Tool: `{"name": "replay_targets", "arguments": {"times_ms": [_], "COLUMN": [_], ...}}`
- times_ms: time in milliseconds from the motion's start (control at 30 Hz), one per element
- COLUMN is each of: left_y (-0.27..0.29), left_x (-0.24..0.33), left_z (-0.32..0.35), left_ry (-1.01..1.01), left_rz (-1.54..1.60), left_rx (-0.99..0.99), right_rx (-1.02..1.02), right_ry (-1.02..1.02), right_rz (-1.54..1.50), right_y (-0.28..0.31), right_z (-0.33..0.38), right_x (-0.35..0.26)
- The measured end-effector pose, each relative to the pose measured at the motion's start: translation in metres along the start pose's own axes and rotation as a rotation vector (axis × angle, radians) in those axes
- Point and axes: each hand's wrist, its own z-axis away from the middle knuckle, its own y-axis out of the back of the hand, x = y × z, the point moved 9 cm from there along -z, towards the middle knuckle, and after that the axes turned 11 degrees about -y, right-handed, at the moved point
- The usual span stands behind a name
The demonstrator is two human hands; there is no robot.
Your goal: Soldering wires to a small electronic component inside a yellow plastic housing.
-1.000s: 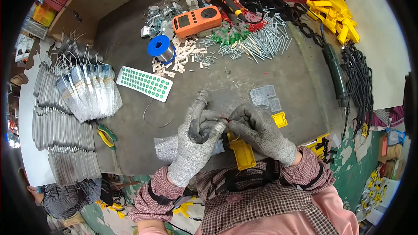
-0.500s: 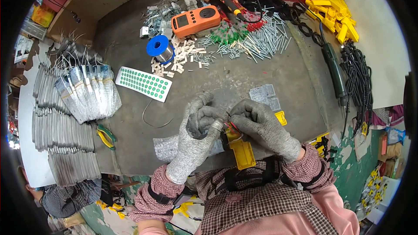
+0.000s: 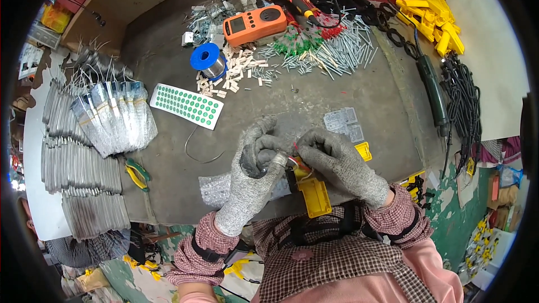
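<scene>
Hands meet just below the middle of the view, both in grey knit gloves. The left hand [image 3: 254, 160] is curled shut around a small silver cylindrical part [image 3: 279, 160], and the right hand [image 3: 337, 163] pinches its fingertips together on thin red wires [image 3: 296, 147] at that part's end, so the two hands nearly touch. Just under them, at six o'clock, a yellow plastic housing [image 3: 314, 195] lies on the surface [image 3: 314, 95], a darker piece at its top end close to the wires. Judging by this, the wiring of this one piece is mid-way: wires are in the fingers, and the housing is not closed up.

Outward, a second small yellow piece [image 3: 364, 151] sits at three o'clock of the hands. Rows of bagged metal parts [image 3: 112, 115] fill nine o'clock, which looks like a finished or waiting stock; I cannot tell which. At twelve o'clock lie an orange meter [image 3: 255, 24], a blue solder spool [image 3: 205, 59] and loose screws [image 3: 342, 45].
</scene>
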Motion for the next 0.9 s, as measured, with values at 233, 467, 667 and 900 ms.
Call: {"name": "replay_targets", "arguments": {"times_ms": [233,467,667,900], "left_y": [0.0,0.002,0.005,-0.021], "left_x": [0.005,0.007,0.031,0.052], "left_z": [0.0,0.003,-0.01,-0.017], "left_ry": [0.055,0.021,-0.093,-0.291], "left_rz": [0.022,-0.046,-0.197,-0.934], "left_rx": [-0.009,0.022,-0.147,-0.558], "right_rx": [-0.012,0.108,0.069,0.135], "right_ry": [0.089,0.304,0.206,0.468], "right_rz": [0.276,0.641,0.423,0.519], "right_y": [-0.002,-0.014,-0.003,-0.003], "right_z": [-0.002,0.009,-0.004,-0.002], "right_x": [-0.01,-0.037,-0.019,-0.028]}}
